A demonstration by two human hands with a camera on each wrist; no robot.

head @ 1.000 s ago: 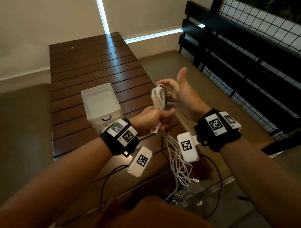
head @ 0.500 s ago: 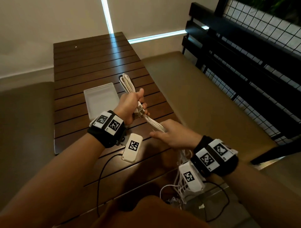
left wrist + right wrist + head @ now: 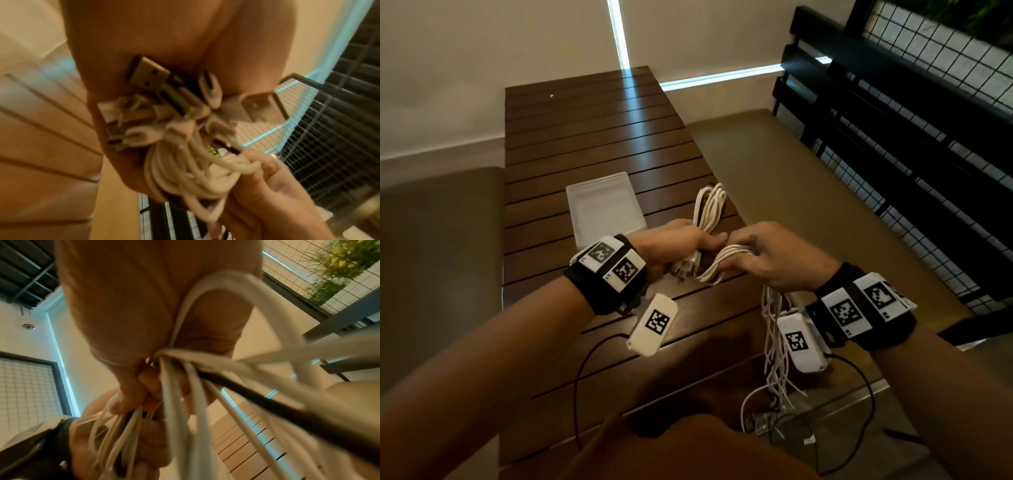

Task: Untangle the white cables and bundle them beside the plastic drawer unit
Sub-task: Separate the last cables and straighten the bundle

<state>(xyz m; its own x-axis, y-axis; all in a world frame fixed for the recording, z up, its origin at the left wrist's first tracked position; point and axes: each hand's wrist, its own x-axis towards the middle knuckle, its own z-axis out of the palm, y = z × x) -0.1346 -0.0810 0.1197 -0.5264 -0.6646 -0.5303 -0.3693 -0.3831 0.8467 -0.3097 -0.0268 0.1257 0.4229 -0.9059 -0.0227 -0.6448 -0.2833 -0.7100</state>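
Observation:
My left hand (image 3: 688, 245) grips a folded loop of white cables (image 3: 710, 205) above the table, right of the clear plastic drawer unit (image 3: 604, 205). Several USB plugs (image 3: 156, 84) stick out below its fist in the left wrist view. My right hand (image 3: 760, 257) holds the same cables' strands (image 3: 726, 260) just beside the left hand, fingers curled round them. The loose tails (image 3: 777, 349) hang down from the right hand past the table's edge toward the floor. In the right wrist view the white strands (image 3: 180, 394) run through the closed fingers along with one black cord (image 3: 257, 399).
The dark slatted wooden table (image 3: 592, 130) stretches away to a white wall. A black metal mesh railing (image 3: 914, 144) runs along the right. Benches (image 3: 438, 246) flank the table. Black wires (image 3: 582, 377) from the wrist devices trail over the table's near end.
The left hand has come down and right with the cable loop. The right hand rose from lower on the strands and closed in beside the left hand, folding a new length of cable.

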